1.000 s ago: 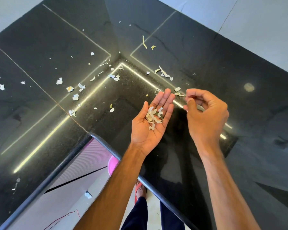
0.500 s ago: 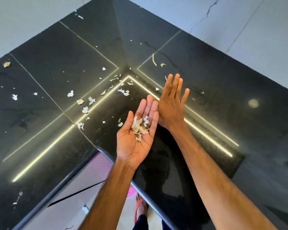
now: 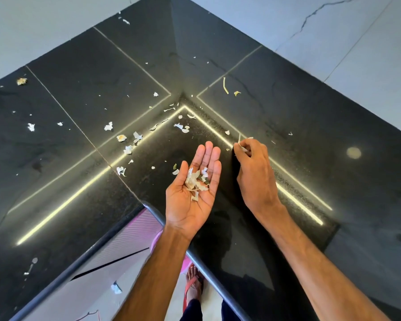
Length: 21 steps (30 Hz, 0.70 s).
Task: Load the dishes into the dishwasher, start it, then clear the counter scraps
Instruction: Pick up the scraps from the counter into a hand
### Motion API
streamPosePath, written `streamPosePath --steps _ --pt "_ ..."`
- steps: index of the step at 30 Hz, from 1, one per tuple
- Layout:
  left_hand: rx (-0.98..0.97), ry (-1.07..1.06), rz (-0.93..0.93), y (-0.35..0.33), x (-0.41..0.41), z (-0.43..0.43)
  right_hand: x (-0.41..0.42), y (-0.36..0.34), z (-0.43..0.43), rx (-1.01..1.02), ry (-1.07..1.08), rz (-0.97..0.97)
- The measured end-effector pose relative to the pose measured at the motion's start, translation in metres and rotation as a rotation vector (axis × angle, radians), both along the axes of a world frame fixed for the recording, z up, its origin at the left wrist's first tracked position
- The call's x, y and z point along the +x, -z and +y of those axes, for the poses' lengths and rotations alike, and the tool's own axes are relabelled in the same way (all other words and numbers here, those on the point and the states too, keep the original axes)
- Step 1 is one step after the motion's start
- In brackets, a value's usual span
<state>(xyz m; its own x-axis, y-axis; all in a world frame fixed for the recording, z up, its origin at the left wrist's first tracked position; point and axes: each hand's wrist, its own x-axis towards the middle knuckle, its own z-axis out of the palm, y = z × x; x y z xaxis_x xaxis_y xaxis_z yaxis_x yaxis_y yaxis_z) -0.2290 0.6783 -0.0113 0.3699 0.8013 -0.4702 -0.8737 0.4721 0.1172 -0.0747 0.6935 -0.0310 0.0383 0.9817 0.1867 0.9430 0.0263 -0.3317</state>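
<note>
My left hand (image 3: 192, 195) lies palm up over the inner corner of the black counter (image 3: 310, 140), fingers straight, carrying a small heap of pale peel scraps (image 3: 196, 181). Just to its right, my right hand (image 3: 255, 172) has its fingers curled and pinches a few thin scraps (image 3: 242, 147) at the fingertips, right on the counter surface. Several more loose scraps (image 3: 130, 144) lie scattered on the counter to the left and towards the back corner, with two yellowish bits (image 3: 226, 86) on the dark backsplash.
The counter is L-shaped with a rounded front edge (image 3: 95, 251); below it I see a white floor, a pink round object (image 3: 158, 239) and a foot in a red sandal (image 3: 192, 286). Grey tiled wall (image 3: 333, 31) rises behind the backsplash.
My right hand, flat with fingers stretched out half a second ago, has curled and now pinches scraps off the counter. The left hand kept its heap, palm up.
</note>
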Motion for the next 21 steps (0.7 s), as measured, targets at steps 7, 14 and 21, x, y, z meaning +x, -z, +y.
streamPosePath --steps 7,14,21 --pt "-0.014 0.022 0.015 -0.003 0.009 -0.003 0.007 -0.02 0.006 -0.053 0.014 -0.053" --pt "0.002 0.021 0.009 -0.004 0.013 -0.004 0.017 -0.034 0.018 -0.121 0.074 0.102" --pt "0.019 -0.029 0.039 0.001 0.012 -0.007 0.011 -0.1 -0.02 -0.067 0.086 0.64"
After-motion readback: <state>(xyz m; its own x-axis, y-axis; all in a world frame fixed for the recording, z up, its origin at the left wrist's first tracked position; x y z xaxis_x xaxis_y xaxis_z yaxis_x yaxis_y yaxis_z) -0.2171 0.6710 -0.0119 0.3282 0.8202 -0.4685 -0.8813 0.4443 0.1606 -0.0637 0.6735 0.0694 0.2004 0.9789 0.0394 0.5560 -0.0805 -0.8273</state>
